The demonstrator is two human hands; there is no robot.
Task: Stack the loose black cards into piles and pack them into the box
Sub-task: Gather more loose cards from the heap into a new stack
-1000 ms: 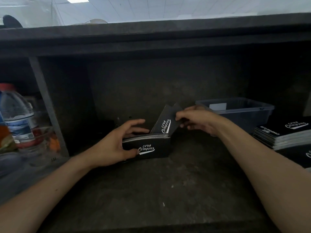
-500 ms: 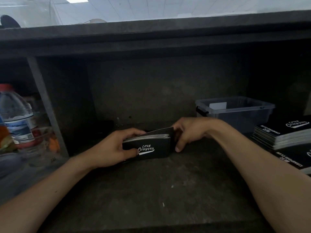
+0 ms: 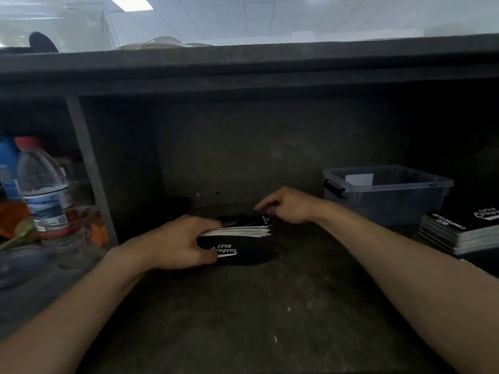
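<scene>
A small black box (image 3: 243,253) with white "Club Camping" lettering stands in the middle of the dark shelf. It holds a pile of black cards (image 3: 243,231) whose white edges show above its front wall. My left hand (image 3: 175,244) grips the box's left end, thumb on the front and fingers over the cards' left edge. Just above the pile's right end my right hand (image 3: 287,206) hovers with loosely bent fingers pointing left, and it holds nothing. More loose black cards (image 3: 459,229) lie stacked at the right edge.
A clear plastic bin (image 3: 388,194) with a black latch stands behind my right arm. Left of a grey upright (image 3: 89,168) are a water bottle (image 3: 43,190) and other clutter. The shelf top hangs low overhead.
My right hand pushed the tilted card down flat onto the pile in the box, then let go and lifted slightly. My left hand kept its grip on the box.
</scene>
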